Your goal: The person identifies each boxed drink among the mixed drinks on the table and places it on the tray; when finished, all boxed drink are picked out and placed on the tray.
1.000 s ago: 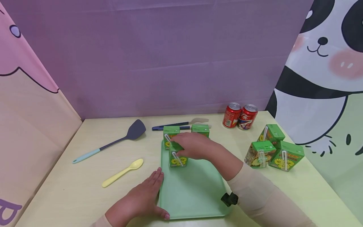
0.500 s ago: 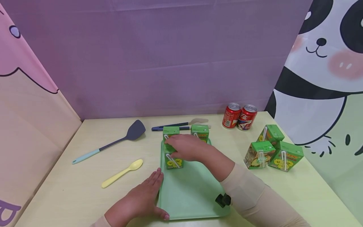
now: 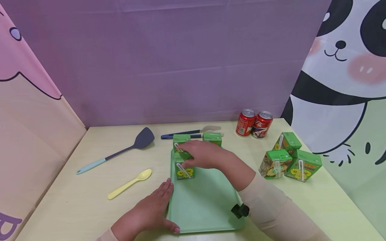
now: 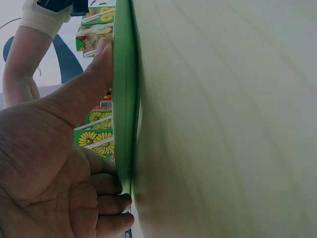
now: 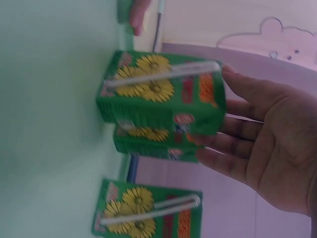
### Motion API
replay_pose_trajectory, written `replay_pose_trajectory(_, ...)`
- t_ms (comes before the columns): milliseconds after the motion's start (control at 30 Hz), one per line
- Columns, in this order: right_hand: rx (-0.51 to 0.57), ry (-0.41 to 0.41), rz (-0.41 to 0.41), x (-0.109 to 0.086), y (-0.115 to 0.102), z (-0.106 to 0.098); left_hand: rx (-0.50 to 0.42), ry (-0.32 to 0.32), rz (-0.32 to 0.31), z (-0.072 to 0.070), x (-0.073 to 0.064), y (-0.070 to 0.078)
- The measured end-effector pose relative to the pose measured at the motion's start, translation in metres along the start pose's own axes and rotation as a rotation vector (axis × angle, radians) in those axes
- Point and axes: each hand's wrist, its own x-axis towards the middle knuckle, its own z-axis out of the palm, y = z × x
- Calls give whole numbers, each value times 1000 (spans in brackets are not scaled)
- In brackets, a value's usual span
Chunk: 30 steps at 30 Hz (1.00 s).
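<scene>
A light green tray [image 3: 208, 204] lies lengthwise before me. On its left side one green drink carton [image 3: 185, 172] with yellow flowers and a white straw stands in front of a second carton [image 3: 182, 138]; a third carton [image 3: 212, 138] stands at the back right. My right hand [image 3: 205, 154] is over the front carton. In the right wrist view its thumb and extended fingers are spread at the top edges of that carton [image 5: 158, 94]. My left hand [image 3: 150, 211] rests along the tray's left side with straight fingers, thumb at the near corner.
Three more green cartons [image 3: 277, 162] stand together at the right. Two red cans [image 3: 245, 123] are at the back right. A spatula [image 3: 143, 139] and a yellow spoon [image 3: 129, 184] lie left of the tray, and dark-handled utensils [image 3: 181, 135] lie behind it.
The front carton moved left on the tray, into line with the one behind it. Since then my right hand has shifted slightly up and right while the carton stayed. The left hand has not moved.
</scene>
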Motion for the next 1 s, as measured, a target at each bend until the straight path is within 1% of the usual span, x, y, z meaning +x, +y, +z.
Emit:
replay_pose_trajectory(100,20,14,19,-9,10,-9,2,2,1,0,0,0)
replay_pose_trajectory(200,18,44,48,-21,21,-18,6,5,2,1,0,-1)
replay_pose_trajectory(400,25,126,76,-53,49,-36,-3,3,-1,2,1,-1)
replay_pose_trajectory(467,24,142,91,-64,59,-40,-6,0,-2,2,1,-1)
replay_pose_trajectory(567,15,149,137,-79,73,-46,-7,-4,-4,2,2,-1)
replay_pose_trajectory(667,30,142,191,-94,85,-49,-14,-11,-8,2,1,-1)
replay_pose_trajectory(767,41,141,227,-108,96,-50,-17,-15,-12,1,1,-1)
replay_pose_trajectory(900,36,145,253,-123,109,-49,-15,-11,-10,1,1,-1)
replay_pose_trajectory(1000,42,130,269,-132,118,-46,-16,-6,-4,1,1,-1)
